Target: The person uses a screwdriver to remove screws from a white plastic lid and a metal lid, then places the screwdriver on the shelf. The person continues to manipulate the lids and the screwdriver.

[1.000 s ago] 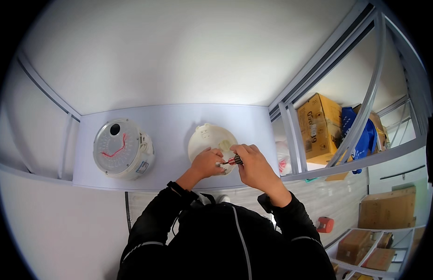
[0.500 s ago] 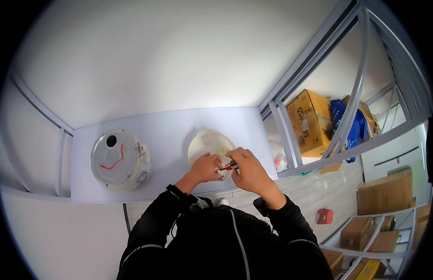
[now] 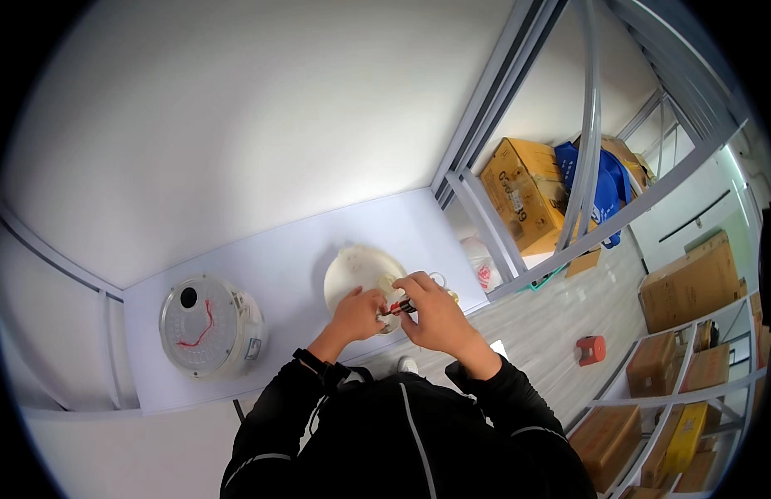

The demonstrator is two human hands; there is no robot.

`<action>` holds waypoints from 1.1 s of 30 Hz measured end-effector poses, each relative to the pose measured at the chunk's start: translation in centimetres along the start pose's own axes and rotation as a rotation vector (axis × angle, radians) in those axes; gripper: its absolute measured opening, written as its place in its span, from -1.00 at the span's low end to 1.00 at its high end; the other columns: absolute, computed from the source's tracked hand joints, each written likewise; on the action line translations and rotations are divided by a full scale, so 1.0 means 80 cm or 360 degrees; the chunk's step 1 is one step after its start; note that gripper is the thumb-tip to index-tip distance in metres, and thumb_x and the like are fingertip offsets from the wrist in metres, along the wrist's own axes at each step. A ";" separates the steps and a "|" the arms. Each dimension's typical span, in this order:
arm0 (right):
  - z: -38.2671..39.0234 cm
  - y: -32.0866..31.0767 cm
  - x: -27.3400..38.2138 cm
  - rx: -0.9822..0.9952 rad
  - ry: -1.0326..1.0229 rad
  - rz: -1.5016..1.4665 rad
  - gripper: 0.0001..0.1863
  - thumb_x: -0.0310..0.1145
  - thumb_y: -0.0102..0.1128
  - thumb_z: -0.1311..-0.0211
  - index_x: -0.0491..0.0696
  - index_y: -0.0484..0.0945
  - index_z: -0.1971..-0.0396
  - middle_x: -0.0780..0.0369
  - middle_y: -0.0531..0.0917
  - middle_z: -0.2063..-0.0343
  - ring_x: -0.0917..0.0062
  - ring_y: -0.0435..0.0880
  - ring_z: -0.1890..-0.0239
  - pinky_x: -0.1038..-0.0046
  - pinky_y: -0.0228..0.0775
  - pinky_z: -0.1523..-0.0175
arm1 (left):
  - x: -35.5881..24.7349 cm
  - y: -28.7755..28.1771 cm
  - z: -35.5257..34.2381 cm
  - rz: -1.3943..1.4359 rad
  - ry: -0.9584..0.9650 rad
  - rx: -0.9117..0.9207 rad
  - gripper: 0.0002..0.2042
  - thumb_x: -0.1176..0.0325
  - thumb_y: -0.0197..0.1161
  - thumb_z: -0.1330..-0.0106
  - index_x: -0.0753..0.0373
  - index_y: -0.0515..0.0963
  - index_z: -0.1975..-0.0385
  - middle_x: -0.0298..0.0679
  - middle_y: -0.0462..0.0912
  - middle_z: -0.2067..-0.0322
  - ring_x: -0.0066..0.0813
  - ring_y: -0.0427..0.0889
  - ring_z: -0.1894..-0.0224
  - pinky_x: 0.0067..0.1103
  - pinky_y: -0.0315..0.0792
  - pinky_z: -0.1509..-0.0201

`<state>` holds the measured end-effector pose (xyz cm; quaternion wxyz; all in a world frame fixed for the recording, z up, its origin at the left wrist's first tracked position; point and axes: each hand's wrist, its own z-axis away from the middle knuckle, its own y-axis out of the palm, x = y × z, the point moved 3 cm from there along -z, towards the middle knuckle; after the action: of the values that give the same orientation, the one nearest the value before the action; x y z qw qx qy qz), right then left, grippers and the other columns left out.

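A shallow cream-white round part (image 3: pixel 345 264), like a lid or bowl, lies on the white table in front of me. Over its near edge, my right hand (image 3: pixel 438 314) is closed around a slim tool with a red-and-black handle (image 3: pixel 402 308), which looks like a screwdriver. Its tip points left toward the fingers of my left hand (image 3: pixel 358 314). Those fingers are pinched together at the rim, and whatever they hold is too small to make out. Beside the right hand, a small pale ring (image 3: pixel 437 279) shows partly.
On the table's left stands a round white appliance (image 3: pixel 227 337), its vented base turned up, with a red wire (image 3: pixel 206 324) lying on it. Grey shelf framing (image 3: pixel 485 224) rises at the right. Beyond are cardboard boxes (image 3: pixel 518 195), a blue bag (image 3: pixel 606 183) and a red stool (image 3: pixel 591 350).
My view has turned, so the table now looks more tilted. Both hands stay at the round part's near edge; the right one still grips the tool, and more of the ring beside it shows.
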<state>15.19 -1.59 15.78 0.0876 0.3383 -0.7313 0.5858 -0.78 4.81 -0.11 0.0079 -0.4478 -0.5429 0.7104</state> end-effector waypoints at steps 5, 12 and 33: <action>0.005 0.008 -0.015 0.0247 0.0537 0.0181 -0.43 -0.35 0.55 -0.15 -0.05 0.56 -0.17 0.08 0.69 0.19 0.11 0.69 0.13 0.22 0.57 0.06 | 0.003 0.000 -0.002 -0.0082 0.0062 0.0111 -0.77 0.29 0.46 -0.11 0.08 0.69 0.23 -0.37 0.68 0.09 -0.34 0.70 -0.04 -0.13 0.24 -0.59; 0.008 0.011 -0.003 -0.0094 0.0005 0.0028 -0.44 -0.22 0.52 -0.22 -0.04 0.56 -0.17 0.11 0.72 0.21 0.16 0.74 0.25 0.19 0.58 0.15 | 0.007 0.004 0.009 -0.0018 0.0067 0.0066 -0.77 0.27 0.43 -0.13 0.09 0.70 0.21 -0.42 0.69 0.02 -0.37 0.69 -0.09 -0.17 0.21 -0.61; 0.008 0.012 -0.016 -0.0114 0.0186 -0.0190 -0.45 -0.38 0.51 -0.17 -0.08 0.53 -0.16 0.10 0.70 0.24 0.13 0.74 0.20 0.19 0.57 0.10 | -0.009 -0.003 0.002 -0.0144 0.0150 -0.0038 -0.85 0.28 0.37 -0.24 0.11 0.64 0.24 -0.36 0.69 0.20 -0.26 0.72 0.05 -0.09 0.36 -0.45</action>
<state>15.76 -1.61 14.18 0.1770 0.3430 -0.7239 0.5719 -0.54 4.44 0.51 0.0602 -0.4559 -0.5700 0.6809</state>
